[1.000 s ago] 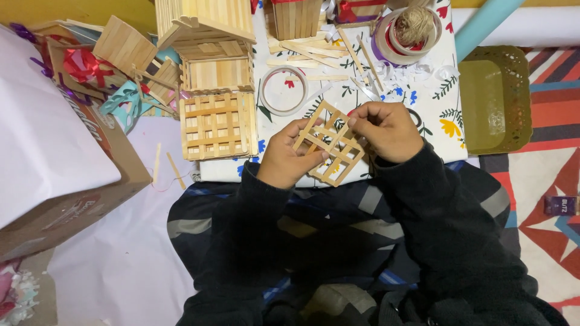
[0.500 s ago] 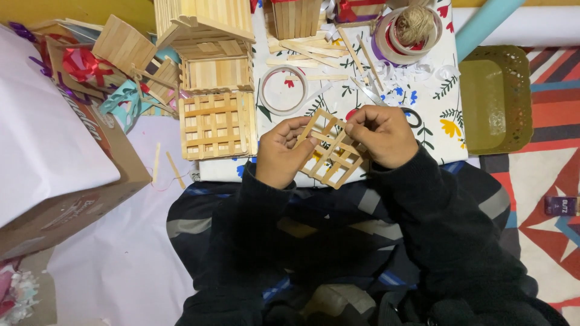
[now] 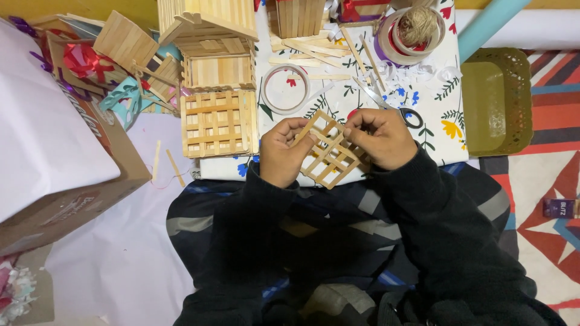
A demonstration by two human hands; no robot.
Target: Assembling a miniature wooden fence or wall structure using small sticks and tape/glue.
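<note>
Wooden stick lattice [image 3: 329, 154] pinched by both hands' fingers [image 3: 302, 136], beside a finished lattice [image 3: 219, 123], tape ring [image 3: 284, 89] and scissors [image 3: 393, 107].

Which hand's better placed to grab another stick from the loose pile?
Right, probably. The right hand sits nearer the loose sticks; the left hand grips the lattice lower down.
</note>
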